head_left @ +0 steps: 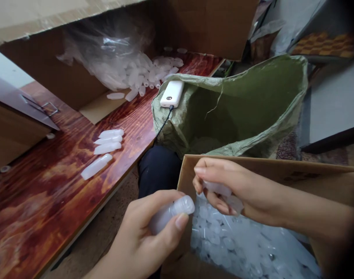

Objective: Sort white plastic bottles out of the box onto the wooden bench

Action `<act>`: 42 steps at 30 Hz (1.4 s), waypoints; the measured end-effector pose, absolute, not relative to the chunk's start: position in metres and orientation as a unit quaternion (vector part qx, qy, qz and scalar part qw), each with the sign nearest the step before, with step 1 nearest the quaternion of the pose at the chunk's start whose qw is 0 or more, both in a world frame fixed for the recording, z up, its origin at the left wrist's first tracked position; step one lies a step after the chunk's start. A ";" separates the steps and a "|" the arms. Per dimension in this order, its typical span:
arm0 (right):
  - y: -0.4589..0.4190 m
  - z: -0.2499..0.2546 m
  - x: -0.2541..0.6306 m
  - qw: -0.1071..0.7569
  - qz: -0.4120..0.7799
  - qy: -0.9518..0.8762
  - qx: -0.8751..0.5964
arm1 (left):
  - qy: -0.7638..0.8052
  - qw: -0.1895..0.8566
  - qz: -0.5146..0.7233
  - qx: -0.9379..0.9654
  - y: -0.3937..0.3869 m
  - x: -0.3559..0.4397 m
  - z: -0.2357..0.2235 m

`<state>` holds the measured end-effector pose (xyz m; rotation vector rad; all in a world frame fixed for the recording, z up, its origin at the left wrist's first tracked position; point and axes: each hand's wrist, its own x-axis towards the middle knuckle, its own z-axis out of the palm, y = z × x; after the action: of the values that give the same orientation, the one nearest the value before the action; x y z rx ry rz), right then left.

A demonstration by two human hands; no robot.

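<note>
My left hand (149, 232) is closed round a translucent plastic tube (172, 213), its rounded end sticking out between thumb and fingers. My right hand (232, 190) is curled over a cardboard box (281, 170) and grips a few small clear plastic pieces (220, 190). The box below it holds a heap of clear plastic caps (241, 244). Both hands are close together, just apart, at the box's left edge.
Several translucent tubes (105, 149) lie in a row on the red wooden bench (49, 193). Behind them, a tipped cardboard box spills a plastic bag of tubes (136, 69). A green woven sack (238, 112) stands open, with a white power bank (172, 93) on its rim.
</note>
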<state>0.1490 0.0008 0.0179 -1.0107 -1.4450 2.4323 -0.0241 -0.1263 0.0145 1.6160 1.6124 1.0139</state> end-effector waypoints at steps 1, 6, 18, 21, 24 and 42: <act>-0.002 0.020 0.150 0.078 0.761 -0.558 -0.322 | 0.618 0.314 0.376 0.614 -0.127 -0.026 0.016; -0.007 0.027 0.158 0.057 0.451 -0.885 -0.100 | 0.624 0.324 0.341 0.624 -0.129 -0.030 0.020; -0.008 0.025 0.161 0.035 0.228 -0.972 -0.056 | 0.657 0.315 0.286 0.622 -0.133 -0.035 0.023; -0.010 0.026 0.161 0.063 0.222 -0.973 -0.009 | 0.661 0.290 0.305 0.621 -0.133 -0.034 0.023; -0.016 0.025 0.162 0.066 0.205 -0.977 -0.014 | 0.658 0.296 0.295 0.627 -0.133 -0.031 0.023; -0.028 0.017 0.166 0.146 0.116 -0.982 -0.042 | 0.647 0.286 0.270 0.653 -0.132 -0.036 0.022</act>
<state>0.1659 -0.0281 0.0168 -0.1216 -2.8264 0.3339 -0.0364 -0.1316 0.0218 1.7445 1.7299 0.7221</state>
